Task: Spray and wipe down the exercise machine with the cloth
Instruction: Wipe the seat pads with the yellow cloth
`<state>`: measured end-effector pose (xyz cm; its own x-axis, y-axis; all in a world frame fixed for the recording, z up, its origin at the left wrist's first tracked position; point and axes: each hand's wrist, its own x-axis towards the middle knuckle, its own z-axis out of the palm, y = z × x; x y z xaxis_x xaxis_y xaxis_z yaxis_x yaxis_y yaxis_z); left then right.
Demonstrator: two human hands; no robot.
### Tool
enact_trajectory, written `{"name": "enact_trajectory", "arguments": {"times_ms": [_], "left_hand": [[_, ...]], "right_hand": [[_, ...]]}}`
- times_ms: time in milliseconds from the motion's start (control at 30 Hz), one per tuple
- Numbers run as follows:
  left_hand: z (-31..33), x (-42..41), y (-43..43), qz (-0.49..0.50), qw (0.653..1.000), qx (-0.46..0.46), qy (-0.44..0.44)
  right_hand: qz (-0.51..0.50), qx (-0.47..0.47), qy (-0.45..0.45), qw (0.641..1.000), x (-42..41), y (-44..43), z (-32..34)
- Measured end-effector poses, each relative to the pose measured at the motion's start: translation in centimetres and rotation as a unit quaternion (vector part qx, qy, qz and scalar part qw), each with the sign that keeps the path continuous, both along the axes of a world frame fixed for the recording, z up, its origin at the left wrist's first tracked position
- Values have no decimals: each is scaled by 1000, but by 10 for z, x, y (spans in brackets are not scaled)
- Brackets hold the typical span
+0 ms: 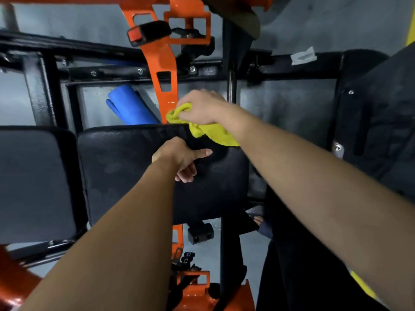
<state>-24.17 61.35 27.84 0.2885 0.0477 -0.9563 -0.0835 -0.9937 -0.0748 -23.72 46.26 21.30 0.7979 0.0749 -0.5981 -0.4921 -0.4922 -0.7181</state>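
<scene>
Right hand [202,106]: fingers clamped round a bunched yellow cloth [211,133], back of hand up. The front wad of cloth sticks out past the knuckles and touches the orange upright [167,86] of the exercise machine [107,75]. The rest trails back under the wrist and lies on the top edge of the black pad [125,167].

Cloth long axis is a diagonal, from the upright down and back toward the right forearm. The wad end points at the upright.

Left hand [177,157]: just below and nearer than the right hand, apart from it. It rests on the face of the same pad, close to the top edge. Fingers curled in under the palm, thumb straight out toward the right arm. Nothing visible in its grip.

Orange upright runs away from the right hand toward the top of the view and has cut-out slots. It looks wet just ahead of the cloth.

Writing: white tag [303,56] on the black frame, beyond and right of the right hand, too blurred to read.

Left of the right hand, behind the pad: blue roll [132,108]. Left of the left hand: second black pad [33,176].
</scene>
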Motion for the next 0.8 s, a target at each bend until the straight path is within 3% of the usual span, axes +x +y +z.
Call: {"name": "enact_trajectory", "arguments": {"times_ms": [67,167,300,367,467,600,667,800], "left_hand": [[0,0,0,1,1000,-2,-2],[0,1,-1,5,1000,5,2],[-1,1,-1,9,1000,13,-3],[-1,-1,0,8,1000,14,-5],[-1,-2,0,5,1000,13,-12],[-2,-2,-1,6,1000,12,-13],[-2,-2,-1,6,1000,12,-14],[1,-2,-3,7,1000,10,-17]], "right_hand": [[-12,-5,12,1000,2,2,2],[-184,82,46,978,-27,-31,-12],[-361,90,93,923,-97,-58,-43],[-480,136,85,863,-125,-50,-47],[-635,190,93,743,-155,-26,-51],[-711,285,148,626,-199,14,-61],[-715,293,177,610,-220,30,-62],[-652,198,276,678,-249,55,-52]]}}
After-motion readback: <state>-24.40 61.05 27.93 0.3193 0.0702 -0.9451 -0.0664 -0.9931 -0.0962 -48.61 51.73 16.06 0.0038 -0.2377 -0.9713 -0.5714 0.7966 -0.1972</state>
